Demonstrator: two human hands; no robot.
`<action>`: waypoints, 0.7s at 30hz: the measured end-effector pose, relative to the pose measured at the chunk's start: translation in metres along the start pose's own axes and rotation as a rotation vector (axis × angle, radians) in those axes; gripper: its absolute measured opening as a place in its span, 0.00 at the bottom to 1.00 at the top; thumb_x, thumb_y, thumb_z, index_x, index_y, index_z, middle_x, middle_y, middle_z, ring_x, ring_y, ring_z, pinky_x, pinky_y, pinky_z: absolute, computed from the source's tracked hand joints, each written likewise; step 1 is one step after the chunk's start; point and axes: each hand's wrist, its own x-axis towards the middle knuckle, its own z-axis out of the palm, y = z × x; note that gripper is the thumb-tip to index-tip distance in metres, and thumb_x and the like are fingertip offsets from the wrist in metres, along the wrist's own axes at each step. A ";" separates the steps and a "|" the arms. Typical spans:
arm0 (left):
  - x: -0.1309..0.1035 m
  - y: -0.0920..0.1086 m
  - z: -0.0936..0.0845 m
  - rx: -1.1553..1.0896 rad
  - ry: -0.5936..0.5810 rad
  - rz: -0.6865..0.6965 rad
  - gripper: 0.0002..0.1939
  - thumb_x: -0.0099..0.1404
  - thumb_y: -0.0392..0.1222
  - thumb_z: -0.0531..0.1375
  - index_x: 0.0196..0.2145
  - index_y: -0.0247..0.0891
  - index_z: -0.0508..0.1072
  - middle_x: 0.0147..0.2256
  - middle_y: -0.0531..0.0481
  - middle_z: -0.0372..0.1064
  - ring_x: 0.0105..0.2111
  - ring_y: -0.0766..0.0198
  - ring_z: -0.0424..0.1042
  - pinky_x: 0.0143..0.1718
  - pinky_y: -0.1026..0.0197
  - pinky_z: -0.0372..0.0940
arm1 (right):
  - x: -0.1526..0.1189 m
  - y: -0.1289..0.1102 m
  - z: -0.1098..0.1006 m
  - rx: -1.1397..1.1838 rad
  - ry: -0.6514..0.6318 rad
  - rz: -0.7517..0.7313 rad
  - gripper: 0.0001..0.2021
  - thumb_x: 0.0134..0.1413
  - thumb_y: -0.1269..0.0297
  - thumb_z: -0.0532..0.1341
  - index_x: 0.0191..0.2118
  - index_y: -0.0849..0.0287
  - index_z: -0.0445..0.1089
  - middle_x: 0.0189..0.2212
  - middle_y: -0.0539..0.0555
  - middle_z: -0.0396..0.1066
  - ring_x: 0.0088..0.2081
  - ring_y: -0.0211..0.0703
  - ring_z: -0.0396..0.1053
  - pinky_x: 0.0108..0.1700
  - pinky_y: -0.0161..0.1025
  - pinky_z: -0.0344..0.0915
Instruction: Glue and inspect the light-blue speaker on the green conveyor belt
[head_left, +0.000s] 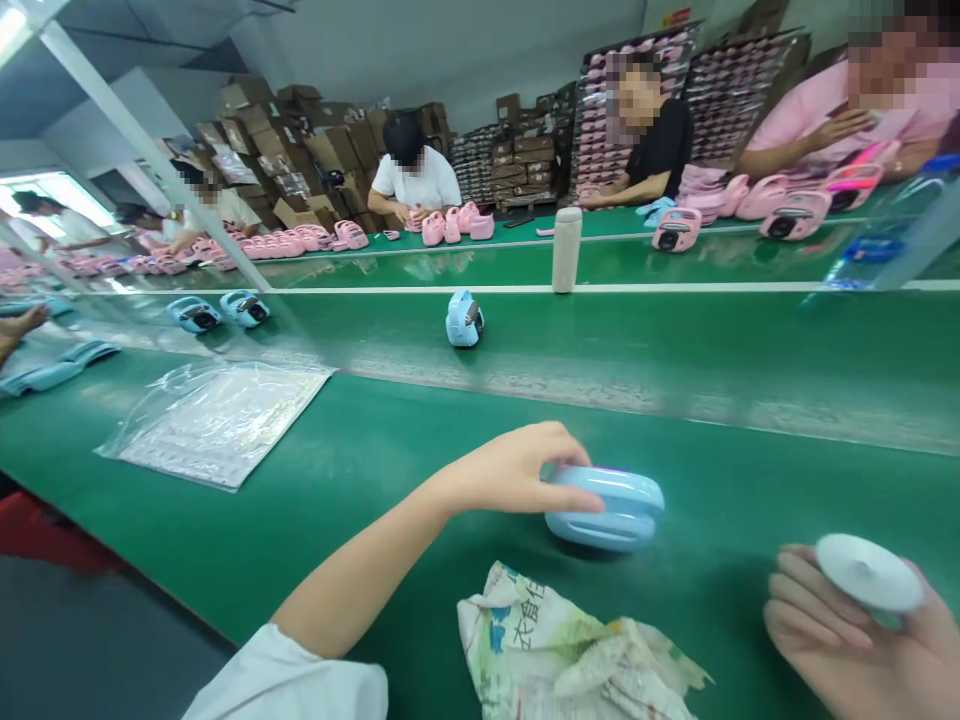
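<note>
My left hand (pixel 529 468) reaches across the green table and grips the left end of a glossy light-blue rounded device (pixel 619 508), thumb on its near side and fingers behind it. At the lower right, my right hand (pixel 847 620) is closed around a round white disc-like piece (pixel 868 572), whose underside the fingers hide. Between the hands, nearer to me, lies a crumpled printed cloth or paper (pixel 570 650) with green and blue marks.
Beyond, a blue device (pixel 465 320) stands on the belt, with two more at the left. A pale bottle (pixel 566 250) stands by the white divider (pixel 375 290). A clear plastic bag (pixel 217 420) lies left. Several people sit opposite among pink devices (pixel 796 215).
</note>
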 end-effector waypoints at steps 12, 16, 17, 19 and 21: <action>-0.013 0.005 0.030 0.034 0.076 -0.143 0.13 0.67 0.46 0.47 0.44 0.40 0.65 0.36 0.51 0.69 0.31 0.67 0.70 0.31 0.65 0.63 | -0.012 0.014 0.030 0.081 0.060 0.035 0.15 0.55 0.53 0.55 0.28 0.60 0.57 0.18 0.44 0.46 0.14 0.29 0.49 0.14 0.26 0.52; 0.012 0.000 0.020 0.519 -0.050 0.304 0.28 0.64 0.29 0.46 0.59 0.50 0.53 0.61 0.40 0.48 0.56 0.55 0.59 0.47 0.55 0.62 | -0.021 0.015 0.040 0.069 0.070 0.020 0.16 0.53 0.51 0.57 0.27 0.59 0.58 0.18 0.43 0.45 0.14 0.29 0.48 0.13 0.26 0.51; 0.019 0.001 0.018 0.614 -0.115 0.426 0.30 0.63 0.27 0.46 0.59 0.51 0.55 0.62 0.40 0.45 0.58 0.53 0.55 0.50 0.54 0.61 | -0.025 0.016 0.043 0.052 0.083 0.006 0.16 0.52 0.50 0.57 0.27 0.59 0.57 0.18 0.43 0.45 0.14 0.29 0.48 0.13 0.26 0.51; 0.030 0.004 0.013 0.744 -0.223 0.603 0.28 0.61 0.26 0.48 0.56 0.49 0.60 0.62 0.40 0.48 0.59 0.53 0.55 0.52 0.54 0.59 | -0.034 0.015 0.049 0.010 0.105 -0.048 0.16 0.52 0.50 0.57 0.27 0.58 0.57 0.18 0.44 0.45 0.13 0.30 0.47 0.12 0.27 0.51; 0.038 0.007 0.008 0.835 -0.252 0.689 0.21 0.61 0.29 0.51 0.49 0.44 0.68 0.59 0.41 0.54 0.58 0.53 0.57 0.52 0.52 0.59 | -0.043 0.012 0.049 -0.084 0.077 -0.145 0.15 0.53 0.51 0.56 0.28 0.58 0.57 0.18 0.44 0.46 0.13 0.30 0.47 0.12 0.28 0.52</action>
